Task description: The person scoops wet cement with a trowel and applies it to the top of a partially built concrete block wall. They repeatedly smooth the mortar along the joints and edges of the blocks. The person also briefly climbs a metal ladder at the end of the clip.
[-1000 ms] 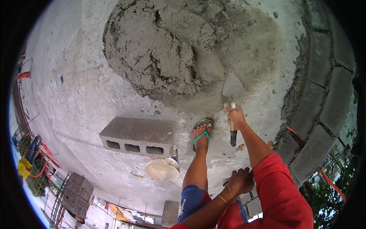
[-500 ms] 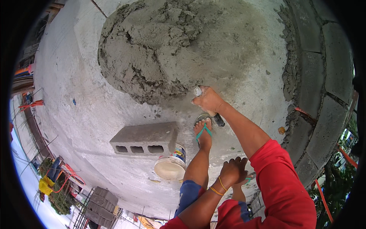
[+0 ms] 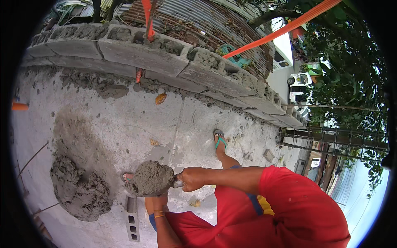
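Plainly, in the head view, the right hand is wrapped around the grip of a trowel, whose blade lies hidden under a heaped lump of wet mortar; the left hand is partly covered by that load, so I cannot tell how its fingers stand; a larger mortar pile sits on the concrete floor to the left of the lump; a hollow block lies between pile and left forearm; a low block wall curves across the top.
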Demonstrator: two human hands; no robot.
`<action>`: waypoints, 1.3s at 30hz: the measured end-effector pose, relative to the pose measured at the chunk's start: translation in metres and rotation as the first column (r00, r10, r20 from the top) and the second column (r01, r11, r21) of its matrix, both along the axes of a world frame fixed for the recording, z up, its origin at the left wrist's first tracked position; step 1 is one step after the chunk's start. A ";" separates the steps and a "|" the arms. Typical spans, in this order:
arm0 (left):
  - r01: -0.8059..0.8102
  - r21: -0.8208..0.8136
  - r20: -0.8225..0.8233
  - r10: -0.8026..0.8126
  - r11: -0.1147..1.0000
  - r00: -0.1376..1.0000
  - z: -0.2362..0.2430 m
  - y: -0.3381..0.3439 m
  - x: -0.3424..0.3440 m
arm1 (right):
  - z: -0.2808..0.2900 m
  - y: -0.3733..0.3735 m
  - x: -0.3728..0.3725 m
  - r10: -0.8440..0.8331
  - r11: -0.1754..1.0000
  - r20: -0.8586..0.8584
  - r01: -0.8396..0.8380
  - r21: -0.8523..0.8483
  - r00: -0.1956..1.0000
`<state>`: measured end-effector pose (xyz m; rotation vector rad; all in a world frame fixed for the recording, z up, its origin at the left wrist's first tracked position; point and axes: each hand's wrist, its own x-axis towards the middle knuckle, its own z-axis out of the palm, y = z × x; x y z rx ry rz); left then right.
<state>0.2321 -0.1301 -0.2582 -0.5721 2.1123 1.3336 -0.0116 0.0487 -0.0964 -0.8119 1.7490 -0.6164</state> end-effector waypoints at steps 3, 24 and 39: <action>-0.087 -0.160 0.044 0.095 0.983 0.994 0.035 0.052 -0.029 | 0.046 0.178 -0.013 -0.149 0.982 -0.037 0.152 0.115 0.988; 0.193 -0.169 0.261 -0.145 0.967 0.955 0.182 0.311 -0.181 | 0.139 0.908 -0.089 -0.242 0.712 -0.313 0.387 0.586 0.918; 0.137 -0.273 0.236 -0.072 0.952 0.969 0.215 0.316 -0.168 | 0.114 0.870 -0.241 -0.134 0.547 -0.623 0.582 0.602 0.771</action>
